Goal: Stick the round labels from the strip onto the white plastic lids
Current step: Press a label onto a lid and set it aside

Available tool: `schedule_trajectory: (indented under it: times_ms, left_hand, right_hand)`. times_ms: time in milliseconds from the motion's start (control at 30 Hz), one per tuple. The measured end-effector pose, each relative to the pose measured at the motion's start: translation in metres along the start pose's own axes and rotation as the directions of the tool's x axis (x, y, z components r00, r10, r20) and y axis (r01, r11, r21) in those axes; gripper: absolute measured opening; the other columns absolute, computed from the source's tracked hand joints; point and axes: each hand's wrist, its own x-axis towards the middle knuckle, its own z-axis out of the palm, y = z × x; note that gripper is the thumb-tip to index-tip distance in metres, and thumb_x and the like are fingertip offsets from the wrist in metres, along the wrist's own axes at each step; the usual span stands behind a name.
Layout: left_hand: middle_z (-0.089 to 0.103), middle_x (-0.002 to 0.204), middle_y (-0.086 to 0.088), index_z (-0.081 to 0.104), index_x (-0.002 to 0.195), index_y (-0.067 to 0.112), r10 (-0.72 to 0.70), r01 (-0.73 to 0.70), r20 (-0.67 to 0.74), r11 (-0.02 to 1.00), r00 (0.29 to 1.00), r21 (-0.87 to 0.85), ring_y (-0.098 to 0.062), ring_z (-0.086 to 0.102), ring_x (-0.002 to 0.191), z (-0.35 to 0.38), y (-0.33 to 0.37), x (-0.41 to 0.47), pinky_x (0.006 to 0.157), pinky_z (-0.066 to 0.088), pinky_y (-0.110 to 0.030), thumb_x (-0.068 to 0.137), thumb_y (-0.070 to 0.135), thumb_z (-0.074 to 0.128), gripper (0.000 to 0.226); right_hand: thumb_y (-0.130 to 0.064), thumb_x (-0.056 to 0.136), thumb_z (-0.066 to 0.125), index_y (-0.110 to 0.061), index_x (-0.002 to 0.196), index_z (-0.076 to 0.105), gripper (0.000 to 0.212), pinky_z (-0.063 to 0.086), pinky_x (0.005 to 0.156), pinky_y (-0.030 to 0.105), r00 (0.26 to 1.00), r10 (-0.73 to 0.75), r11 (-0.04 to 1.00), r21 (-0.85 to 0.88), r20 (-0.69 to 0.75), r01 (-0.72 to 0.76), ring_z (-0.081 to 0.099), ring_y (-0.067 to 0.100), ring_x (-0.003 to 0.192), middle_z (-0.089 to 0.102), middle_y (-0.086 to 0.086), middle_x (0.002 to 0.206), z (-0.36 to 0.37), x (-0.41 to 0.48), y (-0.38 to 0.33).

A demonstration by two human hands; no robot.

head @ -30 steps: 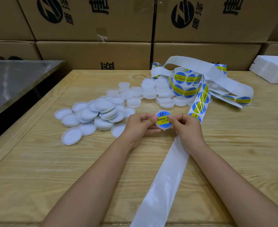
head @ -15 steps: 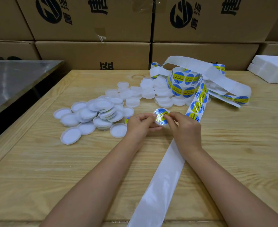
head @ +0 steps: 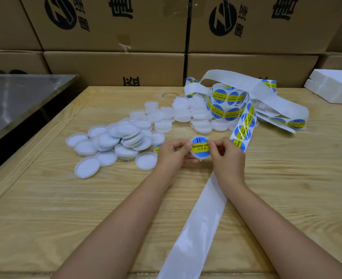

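Two hands meet over the table's middle: left hand (head: 172,155) and right hand (head: 227,156) each have fingers pinched narrow on the rim of one white lid (head: 200,148), held just above the table (head: 45,208), its blue-yellow round label (head: 199,146) already on top. Lid looks light, stiff, thin plastic with a shallow rim; grip by the edges, not the glossy sticker face. Label is thin, flexible film, likely to crease if pressed unevenly. Label strip (head: 242,129) is slick, floppy backing paper, coiled toward the far right edge, bare tail running to the near edge. Unlabelled lids (head: 113,141) sit heaped left of centre, smooth and slippery, likely to slide.
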Motion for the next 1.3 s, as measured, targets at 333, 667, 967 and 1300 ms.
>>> schedule_trajectory:
  times_ms: [333,667,967,1300]
  left_hand:
    - [0.069,0.065,-0.005,0.067,0.088,0.001,0.050,-0.049,-0.005,0.999,0.999,0.004,-0.013,0.063,0.054,0.003,0.000,-0.002,0.051,0.052,-0.019,0.089,0.004,0.059,0.008]
    - [0.067,0.060,-0.001,0.063,0.085,0.002,-0.029,0.020,-0.043,0.979,0.999,-0.204,-0.007,0.059,0.050,-0.003,0.005,-0.001,0.046,0.047,-0.016,0.093,0.014,0.053,0.018]
    - [0.071,0.069,-0.003,0.070,0.082,0.009,0.020,-0.019,-0.027,0.999,0.999,0.031,-0.013,0.063,0.058,-0.008,0.003,0.000,0.049,0.049,-0.019,0.093,0.018,0.056,0.020]
    - [0.065,0.086,0.001,0.064,0.089,0.016,0.407,-0.182,-0.125,0.634,0.905,0.751,-0.016,0.057,0.081,-0.022,0.009,0.008,0.065,0.040,-0.024,0.097,0.018,0.044,0.022]
  right_hand:
    - [-0.044,0.071,0.076,-0.022,0.074,0.046,0.037,0.038,0.055,0.008,0.981,0.192,0.978,0.092,-0.014,-0.190,0.050,0.001,0.059,0.053,-0.008,0.070,0.006,-0.004,-0.009]
    - [-0.017,0.076,0.077,-0.024,0.085,0.053,0.027,0.048,0.062,0.023,0.985,0.049,0.941,0.324,0.163,-0.100,0.056,0.008,0.068,0.062,-0.001,0.080,0.003,-0.008,-0.009]
    - [-0.022,0.089,0.063,-0.015,0.066,0.049,0.028,0.041,0.040,0.022,0.987,0.072,0.925,0.361,0.143,-0.120,0.046,0.016,0.034,0.060,-0.002,0.052,-0.006,-0.005,-0.005]
    - [-0.026,0.093,0.053,-0.015,0.123,0.050,0.032,0.043,0.082,0.024,0.998,0.052,0.998,-0.038,-0.020,-0.052,0.059,0.009,0.095,0.063,-0.009,0.099,-0.023,0.015,0.011]
